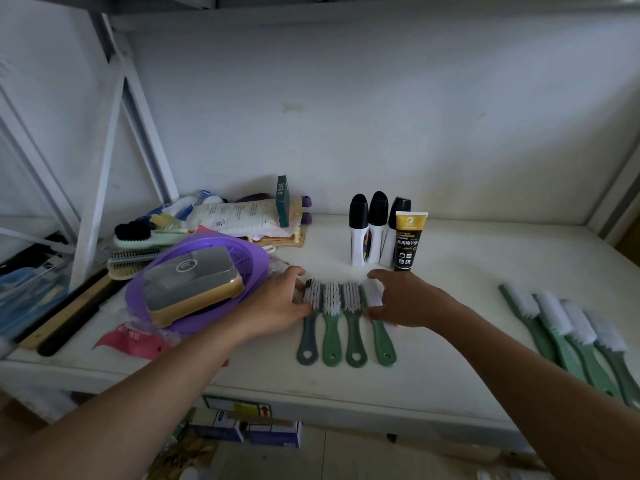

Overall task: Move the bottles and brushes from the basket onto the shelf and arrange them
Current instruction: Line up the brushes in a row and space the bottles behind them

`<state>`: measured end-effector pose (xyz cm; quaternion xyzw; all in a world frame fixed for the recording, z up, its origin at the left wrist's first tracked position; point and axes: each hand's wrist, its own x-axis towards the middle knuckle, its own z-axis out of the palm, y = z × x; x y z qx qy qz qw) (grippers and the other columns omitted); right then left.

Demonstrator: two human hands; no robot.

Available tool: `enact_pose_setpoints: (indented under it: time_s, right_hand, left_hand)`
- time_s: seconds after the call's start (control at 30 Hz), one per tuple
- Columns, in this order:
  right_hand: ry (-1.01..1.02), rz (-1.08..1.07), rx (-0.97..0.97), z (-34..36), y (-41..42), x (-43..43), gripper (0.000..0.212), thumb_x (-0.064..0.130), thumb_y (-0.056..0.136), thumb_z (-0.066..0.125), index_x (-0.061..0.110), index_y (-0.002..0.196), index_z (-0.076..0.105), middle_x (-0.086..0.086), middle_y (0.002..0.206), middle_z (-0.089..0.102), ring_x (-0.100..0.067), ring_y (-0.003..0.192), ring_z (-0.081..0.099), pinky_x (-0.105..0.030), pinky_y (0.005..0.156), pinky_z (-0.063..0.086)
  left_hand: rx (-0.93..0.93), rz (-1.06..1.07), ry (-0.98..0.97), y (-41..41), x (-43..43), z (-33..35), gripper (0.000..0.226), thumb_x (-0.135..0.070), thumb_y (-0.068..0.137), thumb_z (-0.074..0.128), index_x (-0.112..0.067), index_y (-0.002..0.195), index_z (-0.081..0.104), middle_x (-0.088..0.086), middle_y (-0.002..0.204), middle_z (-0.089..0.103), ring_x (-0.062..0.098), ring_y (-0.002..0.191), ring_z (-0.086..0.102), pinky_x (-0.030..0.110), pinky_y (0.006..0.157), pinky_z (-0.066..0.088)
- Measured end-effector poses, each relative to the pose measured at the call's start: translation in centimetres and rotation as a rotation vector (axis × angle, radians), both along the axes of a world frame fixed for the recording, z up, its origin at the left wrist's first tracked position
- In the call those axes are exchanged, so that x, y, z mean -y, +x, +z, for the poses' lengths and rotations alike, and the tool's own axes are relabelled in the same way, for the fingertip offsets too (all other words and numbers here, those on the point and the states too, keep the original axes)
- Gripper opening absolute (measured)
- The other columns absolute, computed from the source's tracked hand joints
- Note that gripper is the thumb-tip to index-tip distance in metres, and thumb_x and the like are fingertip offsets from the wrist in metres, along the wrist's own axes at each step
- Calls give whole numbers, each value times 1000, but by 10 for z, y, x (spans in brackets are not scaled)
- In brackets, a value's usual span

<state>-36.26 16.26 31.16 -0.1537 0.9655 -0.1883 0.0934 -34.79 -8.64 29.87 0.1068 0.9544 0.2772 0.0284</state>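
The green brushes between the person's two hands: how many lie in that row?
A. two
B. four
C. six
B: four green brushes lie side by side on the shelf, handles toward the camera, with the left hand and the right hand pressing in at the bristle ends from either side.

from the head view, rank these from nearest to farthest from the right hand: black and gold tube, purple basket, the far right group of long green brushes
1. black and gold tube, just behind the right hand
2. long green brushes, off to its right
3. purple basket, across on the left, past the left hand
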Motion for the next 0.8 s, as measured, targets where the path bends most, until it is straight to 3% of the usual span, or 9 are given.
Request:
enact_pose_setpoints:
  time_s: [0.23,0.37,0.43,0.5,0.57,0.63,0.7,0.8]
  right_hand:
    - [14,39,19,3,3,1,68,39,84,75,13,139,46,-6,113,67,-17,95,64,-30,83,56]
    - [10,37,42,0,0,-2,85,42,82,77,15,150,33,-8,127,64,-22,108,64,-36,92,55]
    - [-12,24,79,1,-5,-7,90,45,81,78,17,152,29,-7,121,68,-19,100,69,-38,91,56]
    - [-42,-12,134,9,-9,-20,79,47,81,77,18,145,40,-1,98,74,-10,76,71,-30,76,58]
    - [-5,-95,84,17,-14,-42,55,51,81,75,22,125,59,3,85,74,-7,72,69,-27,72,52]
    - [86,-257,-49,19,-20,-74,41,49,81,75,25,113,67,1,102,73,-13,93,66,-30,87,50]
    - [246,-419,-158,21,-22,-107,43,43,82,72,24,119,64,-4,124,64,-23,115,59,-35,96,48]
    - [401,-580,-129,24,-19,-143,43,36,83,67,22,123,60,-5,127,60,-29,114,59,-39,89,50]
  left_hand:
    - [12,-1,30,-1,1,0,79,-35,91,73,-16,155,31,2,141,56,10,109,61,29,96,50]
    - [16,-2,47,-1,1,0,79,-34,91,73,-15,155,30,3,140,57,9,107,62,26,93,51]
    - [18,1,44,-3,0,0,80,-33,91,73,-14,155,30,3,140,57,11,109,62,28,95,52]
    - [24,7,44,-4,1,0,81,-34,90,74,-12,155,30,4,140,57,13,112,62,33,98,52]
    - [33,11,43,-4,0,0,82,-33,90,74,-11,155,29,5,141,57,16,115,62,36,102,51]
    - [42,16,43,-5,1,-1,81,-31,90,73,-13,155,29,5,142,55,16,118,60,37,104,49]
    - [48,17,41,-5,2,-2,80,-31,90,71,-14,156,28,5,144,54,16,122,58,38,107,47]
    - [55,13,41,-4,2,-3,81,-31,90,71,-13,156,27,5,144,53,16,122,58,38,107,47]
